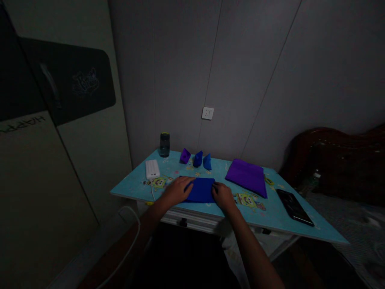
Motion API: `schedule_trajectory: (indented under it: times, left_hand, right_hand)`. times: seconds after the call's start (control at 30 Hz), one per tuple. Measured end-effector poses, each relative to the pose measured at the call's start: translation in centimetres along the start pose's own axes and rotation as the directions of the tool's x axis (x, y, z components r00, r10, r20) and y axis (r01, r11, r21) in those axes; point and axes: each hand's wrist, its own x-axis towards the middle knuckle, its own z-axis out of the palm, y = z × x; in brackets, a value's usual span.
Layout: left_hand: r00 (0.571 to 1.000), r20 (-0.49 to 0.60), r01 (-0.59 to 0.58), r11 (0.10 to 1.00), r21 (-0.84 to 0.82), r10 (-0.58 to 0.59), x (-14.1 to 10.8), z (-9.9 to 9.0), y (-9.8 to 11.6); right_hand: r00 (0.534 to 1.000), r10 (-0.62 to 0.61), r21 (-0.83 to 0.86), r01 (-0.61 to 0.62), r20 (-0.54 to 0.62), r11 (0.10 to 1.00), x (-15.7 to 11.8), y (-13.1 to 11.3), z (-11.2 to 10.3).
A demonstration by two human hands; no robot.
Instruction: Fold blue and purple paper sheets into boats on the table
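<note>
A dark blue sheet of paper (202, 190) lies flat near the front edge of the light blue table (129, 186). On its left side rests my left hand (179, 190), fingers stretched toward the sheet's upper left part. My right hand (223, 194) is at the sheet's right edge with its fingers curled and close together; whether they grip the edge is too dark to tell. Behind the sheet stand three small folded paper pieces: a purple one (185, 156), a dark blue one (198, 159) and a lighter blue one (207, 161).
Purple sheets (247, 176) lie right of my hands, with a black phone (294, 206) farther right. At the left are a white power bank (152, 169) with a cable and a dark bottle (165, 145). A wall stands behind the table, a cabinet (87, 148) to the left.
</note>
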Motion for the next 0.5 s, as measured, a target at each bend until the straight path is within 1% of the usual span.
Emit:
schedule_trajectory:
  times: [0.1,0.2,0.33,0.43,0.5]
  left_hand:
    - [0.99,0.139,0.002,1.0,0.019,-0.004,-0.2,2.1,1.7]
    - [0.966,0.252,0.041,0.999,0.034,-0.049,-0.3,3.5,1.7]
    - [0.929,0.365,0.05,0.998,0.038,-0.061,0.1,3.4,0.6]
    - [0.912,0.408,0.032,0.999,0.027,-0.041,0.5,3.2,-0.2]
    - [0.907,0.421,0.015,1.0,0.005,-0.016,0.8,3.3,-0.7]
  right_hand:
    - [0.999,-0.031,0.049,0.031,-0.009,0.998,-0.3,0.2,-0.4]
    - [0.998,-0.058,0.132,0.058,-0.003,0.99,-0.5,0.7,-0.8]
    - [0.999,-0.037,0.252,0.042,-0.028,0.967,-0.4,1.5,-1.1]
    - [0.999,0.013,0.333,0.002,-0.042,0.943,-0.1,2.5,-1.1]
    - [0.998,0.049,0.375,-0.035,-0.026,0.926,0.3,3.2,-1.0]
